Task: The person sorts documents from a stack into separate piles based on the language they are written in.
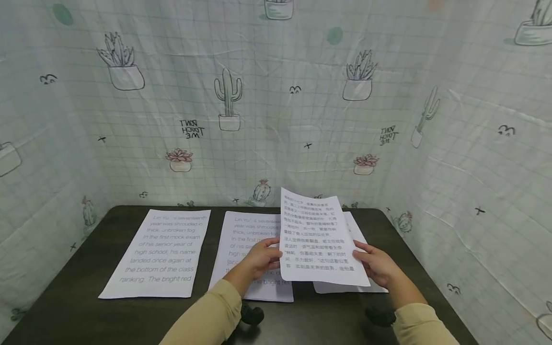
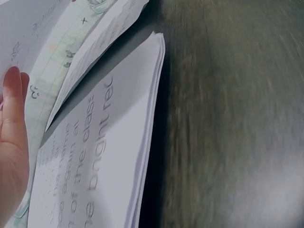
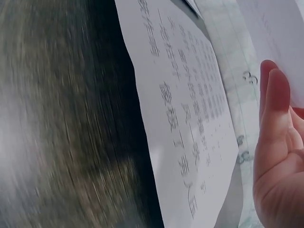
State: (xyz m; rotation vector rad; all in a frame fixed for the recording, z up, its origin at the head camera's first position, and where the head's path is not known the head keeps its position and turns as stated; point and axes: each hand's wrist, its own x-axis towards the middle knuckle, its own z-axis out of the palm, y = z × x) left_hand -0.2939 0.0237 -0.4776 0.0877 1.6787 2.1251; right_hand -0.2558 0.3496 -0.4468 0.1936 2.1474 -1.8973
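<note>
A sheet of paper printed with Chinese text (image 1: 316, 235) is held up off the table, tilted toward me. My left hand (image 1: 261, 258) grips its left edge, and my right hand (image 1: 377, 263) pinches the right edge. Under and behind it, partly covered, lies more Chinese-printed paper (image 1: 379, 286), seen closer in the right wrist view as a sheet (image 3: 175, 118). Below my left hand sits a stack of English-printed pages (image 1: 246, 239), whose layered edge shows in the left wrist view. Only part of each hand appears in the wrist views.
Another English-printed page (image 1: 159, 254) lies at the left of the dark table (image 1: 64, 287). A pale curtain (image 1: 258, 96) with cactus drawings surrounds the table's back and sides. Two small black objects (image 1: 252, 315) show under the forearms.
</note>
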